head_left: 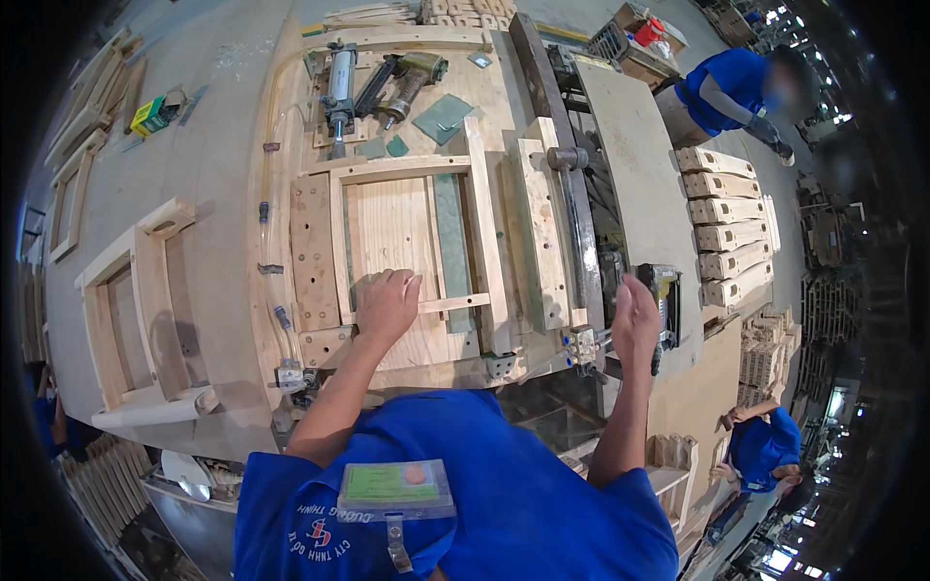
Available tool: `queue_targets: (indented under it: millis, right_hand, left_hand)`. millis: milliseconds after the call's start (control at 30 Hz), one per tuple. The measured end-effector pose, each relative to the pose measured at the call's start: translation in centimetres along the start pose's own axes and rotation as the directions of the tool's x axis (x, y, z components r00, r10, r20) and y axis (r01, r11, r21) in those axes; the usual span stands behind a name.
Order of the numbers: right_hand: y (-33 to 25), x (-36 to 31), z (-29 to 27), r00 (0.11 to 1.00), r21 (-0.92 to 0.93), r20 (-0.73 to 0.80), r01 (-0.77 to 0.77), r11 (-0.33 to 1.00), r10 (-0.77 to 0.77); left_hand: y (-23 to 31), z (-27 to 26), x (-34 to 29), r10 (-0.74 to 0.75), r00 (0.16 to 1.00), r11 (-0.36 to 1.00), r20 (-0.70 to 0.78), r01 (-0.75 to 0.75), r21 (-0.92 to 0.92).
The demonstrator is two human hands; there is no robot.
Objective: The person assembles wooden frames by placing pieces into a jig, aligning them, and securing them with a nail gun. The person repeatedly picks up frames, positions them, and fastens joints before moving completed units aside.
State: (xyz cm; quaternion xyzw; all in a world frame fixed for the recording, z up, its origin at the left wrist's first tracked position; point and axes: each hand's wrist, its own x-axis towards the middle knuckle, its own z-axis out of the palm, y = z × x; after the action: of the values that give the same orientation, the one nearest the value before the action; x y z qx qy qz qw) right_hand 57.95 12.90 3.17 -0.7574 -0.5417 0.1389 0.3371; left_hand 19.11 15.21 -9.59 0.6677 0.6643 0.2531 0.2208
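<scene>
1. Wooden frame [402,168]: on bench [494,89]; left hand [387,305] loosely curled at near rail, grip unclear.
2. Right hand [635,320]: half-curled beside nail gun [669,290], contents unclear.
3. Blue shirt [542,484]: white lettering, red emblem [319,530], green badge [392,481].

Left hand [389,305] hides part of the lower rail [455,303], right hand [635,320] overlaps the nail gun [668,290], contact unclear; co-worker's head [790,82] blurred, blue shirt [504,504] cut by lower edge.
</scene>
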Motion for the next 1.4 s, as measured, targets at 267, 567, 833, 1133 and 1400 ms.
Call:
queue_targets:
  millis: [267,567,833,1133,1400]
  right_hand:
    - [4.8,-11.2,2.2,0.996,0.111,-0.009,-0.091,0.99,0.093]
    - [-1.0,-0.1,6.6,0.981,-0.155,0.099,0.183,0.971,-0.169]
    - [-2.0,8.5,15.8,0.959,-0.412,0.254,0.221,0.884,-0.121]
    - [-5.3,5.9,13.8,0.855,0.332,0.461,-0.415,0.847,0.239]
    - [-16.8,-6.9,1.2,0.981,0.704,0.03,0.117,0.701,-0.194]
  left_hand:
    - [0.2,0.4,0.2,-0.04,0.998,0.999,0.044,0.041,-0.018]
    - [-0.5,0.5,-0.2,-0.021,1.0,0.999,-0.021,0.022,0.027]
    - [0.0,0.1,0.1,-0.022,1.0,0.999,0.01,0.022,0.041]
    - [-0.2,0.1,0.3,-0.039,0.996,0.999,0.079,0.039,-0.002]
    - [-0.9,0.0,-0.8,-0.019,1.0,1.0,0.0,0.019,-0.02]
